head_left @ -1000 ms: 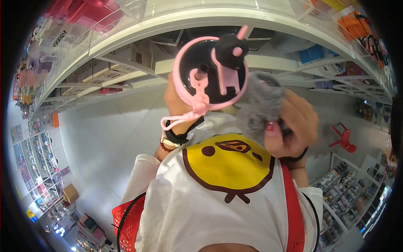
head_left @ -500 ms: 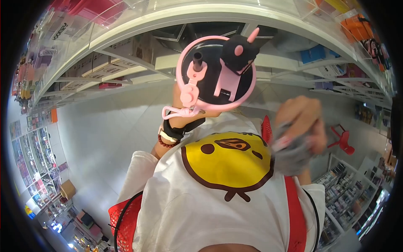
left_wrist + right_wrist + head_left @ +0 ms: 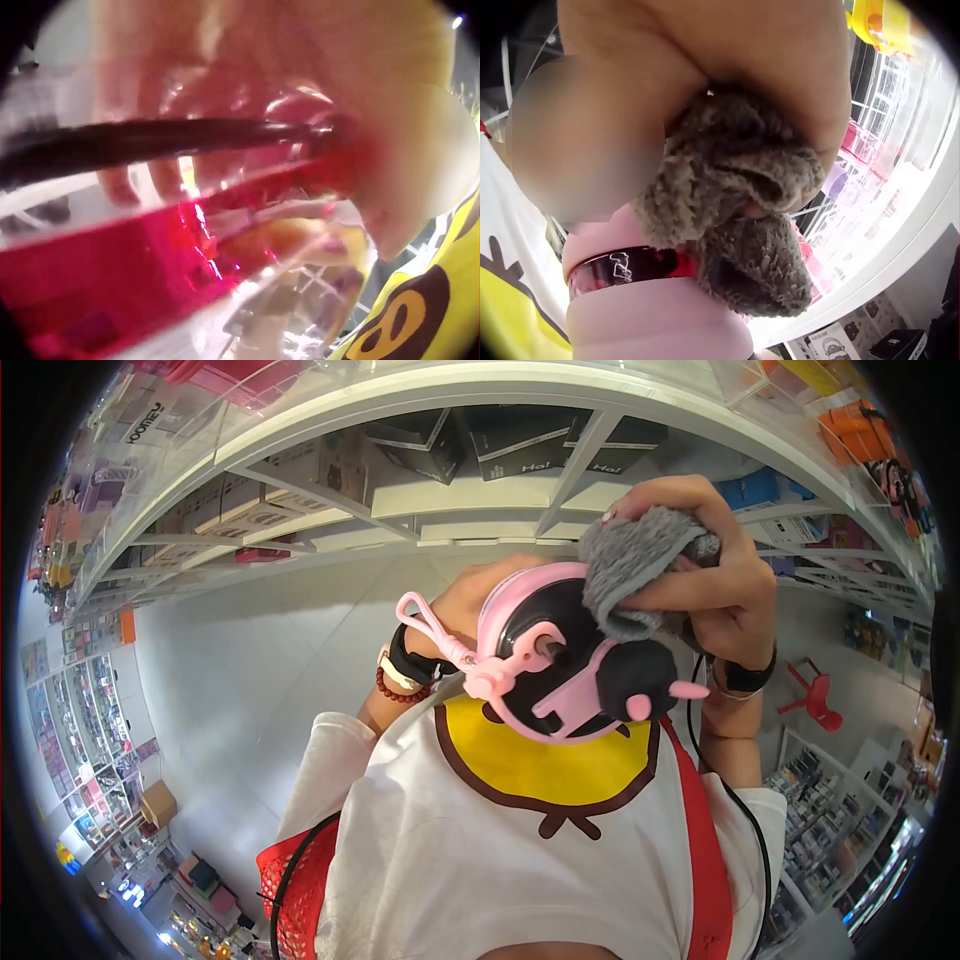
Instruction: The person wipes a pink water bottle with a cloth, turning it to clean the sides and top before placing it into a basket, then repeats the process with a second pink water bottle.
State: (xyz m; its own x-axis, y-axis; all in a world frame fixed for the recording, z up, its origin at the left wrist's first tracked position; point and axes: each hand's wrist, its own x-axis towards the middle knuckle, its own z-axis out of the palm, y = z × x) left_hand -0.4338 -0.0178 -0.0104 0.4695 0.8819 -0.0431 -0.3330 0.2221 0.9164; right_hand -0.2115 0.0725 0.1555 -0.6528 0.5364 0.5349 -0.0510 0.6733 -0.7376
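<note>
A pink drinking cup point(image 3: 493, 615) with a black top, a pink spout clip and a looped pink strap is in front of the shirt in the head view. My left hand point(image 3: 470, 605) holds it round the body, partly hidden behind the lid. The left wrist view shows see-through walls, a red band point(image 3: 97, 262) and a dark straw point(image 3: 135, 146) inside. My right hand point(image 3: 735, 575) grips a bunched grey fluffy cloth point(image 3: 640, 565) against the cup's far right side. In the right wrist view the cloth point(image 3: 742, 195) overlaps the pink cup point(image 3: 652, 319) near its dark red band.
A white shelf unit point(image 3: 480, 525) curves across ahead of me, with black boxes point(image 3: 520, 445) on it. Further shelves of goods point(image 3: 820, 810) stand at the right and left. A red stool point(image 3: 815, 695) is on the tiled floor point(image 3: 240, 690).
My right hand swung down and away from the cup with the cloth, then came back up to the cup's far right side. The cup has turned and shifted right and nearer my body.
</note>
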